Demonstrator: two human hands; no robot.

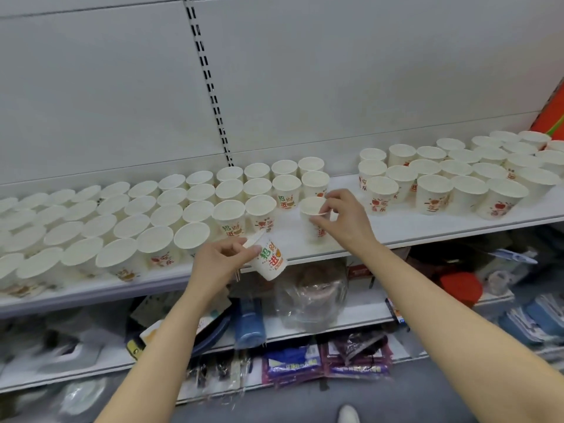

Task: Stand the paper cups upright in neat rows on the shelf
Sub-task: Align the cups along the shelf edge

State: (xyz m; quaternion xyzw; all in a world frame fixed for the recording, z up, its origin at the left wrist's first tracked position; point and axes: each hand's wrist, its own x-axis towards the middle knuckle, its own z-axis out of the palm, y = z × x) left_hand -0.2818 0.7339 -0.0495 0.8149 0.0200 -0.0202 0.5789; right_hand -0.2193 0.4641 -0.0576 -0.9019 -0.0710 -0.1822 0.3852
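Left hand [220, 260]: fingers grasping tilted cup [270, 258] at shelf [396, 222] front edge.
Right hand [341, 218]: fingers pinching rim of upright cup [314, 219], at 2 o'clock from tilted cup.

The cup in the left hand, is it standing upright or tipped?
Tipped. The cup leans in the left hand, rim toward the shelf, base hanging past the front edge, not set down.
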